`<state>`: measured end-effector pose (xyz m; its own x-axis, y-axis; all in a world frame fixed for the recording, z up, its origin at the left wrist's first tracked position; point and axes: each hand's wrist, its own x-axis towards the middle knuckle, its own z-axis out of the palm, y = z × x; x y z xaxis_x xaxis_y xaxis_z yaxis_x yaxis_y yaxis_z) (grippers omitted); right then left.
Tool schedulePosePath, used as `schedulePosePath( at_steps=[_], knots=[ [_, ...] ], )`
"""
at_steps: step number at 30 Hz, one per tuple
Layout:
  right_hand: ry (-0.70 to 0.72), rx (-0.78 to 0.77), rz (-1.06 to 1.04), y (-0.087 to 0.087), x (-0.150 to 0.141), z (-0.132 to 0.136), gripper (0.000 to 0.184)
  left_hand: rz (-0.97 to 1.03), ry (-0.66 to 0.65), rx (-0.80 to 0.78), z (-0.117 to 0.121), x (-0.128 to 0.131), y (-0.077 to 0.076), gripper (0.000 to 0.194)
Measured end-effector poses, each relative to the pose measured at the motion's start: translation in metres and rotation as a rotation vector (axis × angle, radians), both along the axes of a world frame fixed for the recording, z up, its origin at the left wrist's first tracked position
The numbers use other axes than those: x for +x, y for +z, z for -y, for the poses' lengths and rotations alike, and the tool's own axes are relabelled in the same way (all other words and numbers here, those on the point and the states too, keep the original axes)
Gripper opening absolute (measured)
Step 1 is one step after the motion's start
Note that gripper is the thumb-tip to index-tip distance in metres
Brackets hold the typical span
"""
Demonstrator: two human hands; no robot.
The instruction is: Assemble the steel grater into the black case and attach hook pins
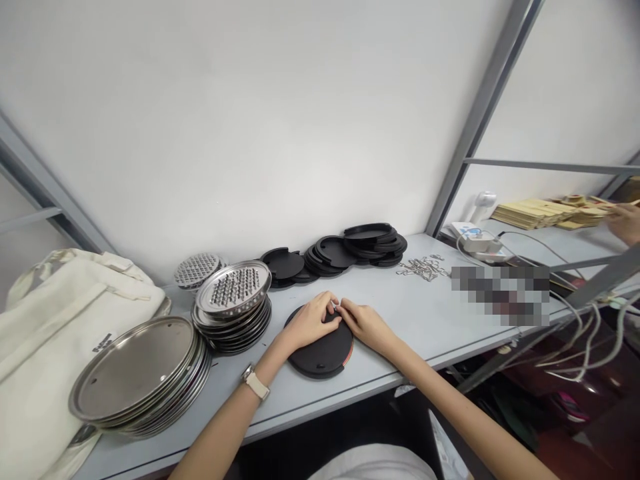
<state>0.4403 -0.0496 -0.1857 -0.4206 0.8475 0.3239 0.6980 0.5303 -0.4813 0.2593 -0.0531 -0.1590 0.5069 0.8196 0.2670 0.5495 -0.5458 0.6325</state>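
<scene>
A black round disc (pixel 323 351) with an orange edge lies flat on the grey table (pixel 430 320) in front of me. Both hands rest on its far rim. My left hand (pixel 311 321), a watch on its wrist, and my right hand (pixel 364 323) meet fingertip to fingertip there. Together they pinch a small metal piece (pixel 334 307) that is too small to name. The fingers of both hands are curled and pressed together.
Stacked plain steel trays (pixel 137 373) and perforated steel trays (pixel 234 293) stand to the left, beside a white bag (pixel 55 320). Black discs (pixel 345 250) lie piled by the wall, with metal clips (pixel 423 268) to their right. Another person's hand (pixel 625 223) is at far right near cardboard pieces.
</scene>
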Motion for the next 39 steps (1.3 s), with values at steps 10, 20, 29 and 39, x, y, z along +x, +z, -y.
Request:
schedulePosePath(
  at_steps=[10,20,29,39],
  knots=[
    [0.036,-0.048,-0.017,0.0062,-0.0034,-0.0024,0.027,0.009,0.013,0.005,-0.0012,0.0001,-0.0003,0.016],
    [0.026,-0.039,0.006,0.0049,-0.0015,-0.0011,0.033,-0.001,-0.005,0.024,-0.0009,-0.0001,0.0011,0.009],
    [0.029,-0.011,0.014,0.0033,0.0006,0.0018,0.027,0.032,-0.047,0.031,-0.0031,-0.0005,0.0000,0.006],
    [0.062,-0.026,-0.049,0.0059,0.0017,0.0037,0.026,0.002,-0.071,0.054,-0.0003,-0.0008,0.0010,0.025]
  ],
)
